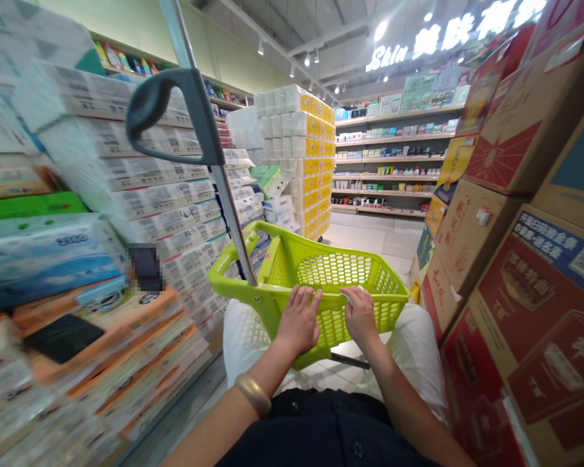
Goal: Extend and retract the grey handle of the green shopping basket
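Note:
A lime-green shopping basket [321, 324] with holed walls stands between my knees, its inside mostly bare. My left hand [299, 318] rests on the near rim, fingers stretched over it and holding nothing. To its right, my right hand [363, 314] is curled at the same rim. A thin pale thing [347, 296] shows at its fingertips, too small to name. From the basket's left end rises a metal pole [233, 224] with a grey loop handle [207, 120], which neither hand touches.
Stacked tissue packs [170, 175] line the left, with a dark phone-like slab [64, 337] lying on orange packs. Printed cartons [486, 233] are piled close on my right. Ahead stand a yellow-and-white stack of paper rolls [314, 155] and shelves of small goods [389, 155], across a tiled floor [365, 237].

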Available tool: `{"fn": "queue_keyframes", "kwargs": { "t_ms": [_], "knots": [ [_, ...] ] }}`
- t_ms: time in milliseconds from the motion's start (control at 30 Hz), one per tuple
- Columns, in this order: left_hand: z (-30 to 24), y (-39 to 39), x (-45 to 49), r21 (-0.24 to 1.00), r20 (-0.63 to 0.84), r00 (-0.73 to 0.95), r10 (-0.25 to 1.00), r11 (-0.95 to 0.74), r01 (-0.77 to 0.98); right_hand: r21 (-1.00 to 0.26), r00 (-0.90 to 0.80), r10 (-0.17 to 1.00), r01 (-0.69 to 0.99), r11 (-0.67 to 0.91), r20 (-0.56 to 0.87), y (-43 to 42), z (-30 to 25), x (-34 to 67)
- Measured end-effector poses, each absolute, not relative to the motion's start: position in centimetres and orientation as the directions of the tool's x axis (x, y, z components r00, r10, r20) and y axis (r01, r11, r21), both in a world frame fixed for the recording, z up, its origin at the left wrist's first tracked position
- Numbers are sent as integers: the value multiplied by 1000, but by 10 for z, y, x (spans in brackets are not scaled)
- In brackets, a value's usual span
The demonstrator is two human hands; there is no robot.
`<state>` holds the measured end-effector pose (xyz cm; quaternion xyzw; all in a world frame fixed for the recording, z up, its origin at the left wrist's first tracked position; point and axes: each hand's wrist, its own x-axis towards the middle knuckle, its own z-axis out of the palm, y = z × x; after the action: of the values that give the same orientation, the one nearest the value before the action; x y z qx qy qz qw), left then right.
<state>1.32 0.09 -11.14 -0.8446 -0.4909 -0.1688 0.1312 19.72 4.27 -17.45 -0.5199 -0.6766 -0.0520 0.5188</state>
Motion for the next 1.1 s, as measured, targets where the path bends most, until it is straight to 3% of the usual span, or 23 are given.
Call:
{"fn": "queue_keyframes", "kwargs": {
  "t_ms": [267,467,700,833,1000,1100],
  "knots": [
    [-111,3,10,-39,412,448,794,-476,879,-533,222,654,782,324,723,47,-177,219],
    [-112,9,4,-28,400,480,781,-513,858,-476,62,689,768,429,722,38,-171,200],
    [-104,26,-14,-14,387,511,767,-549,836,-510,197,743,832,219,640,48,-172,231],
    [-99,36,-20,-5,402,456,794,-496,868,-521,244,739,838,165,628,49,-173,244],
    [-105,37,-17,38,451,272,850,-323,946,-491,218,755,857,155,619,36,-175,235],
    [-114,30,-6,36,432,309,847,-359,933,-447,158,774,877,175,613,27,-173,222]
  ]
}}
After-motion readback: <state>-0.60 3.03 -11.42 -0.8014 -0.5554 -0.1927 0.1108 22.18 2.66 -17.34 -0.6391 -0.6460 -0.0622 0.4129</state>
